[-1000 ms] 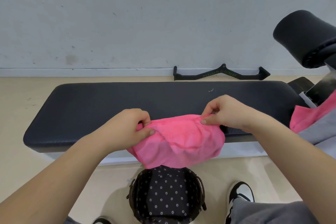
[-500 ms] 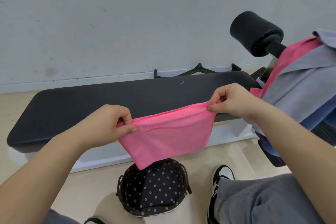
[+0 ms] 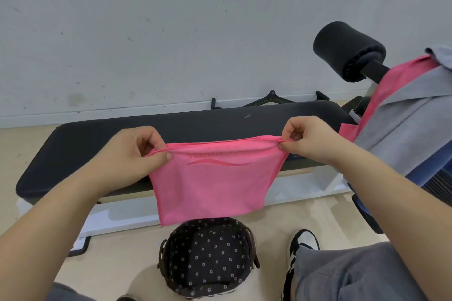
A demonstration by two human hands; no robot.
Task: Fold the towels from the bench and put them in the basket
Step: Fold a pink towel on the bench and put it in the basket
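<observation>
Because the pink towel (image 3: 210, 186) hangs limp at frame centre, it looks light and soft; the left hand (image 3: 133, 154) and right hand (image 3: 309, 138) pinch its 2 top corners, the best holds.

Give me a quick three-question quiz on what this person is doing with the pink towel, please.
1. What pinches the pink towel along its top edge? A) one hand B) both hands C) neither
2. Fill in: the basket stands on the ___, below the hanging towel.
3. True or false: a towel already lies inside the basket.
Key: 1 B, the left hand and right hand each pinch an end. 2 floor. 3 False, only its dotted lining shows.
</observation>
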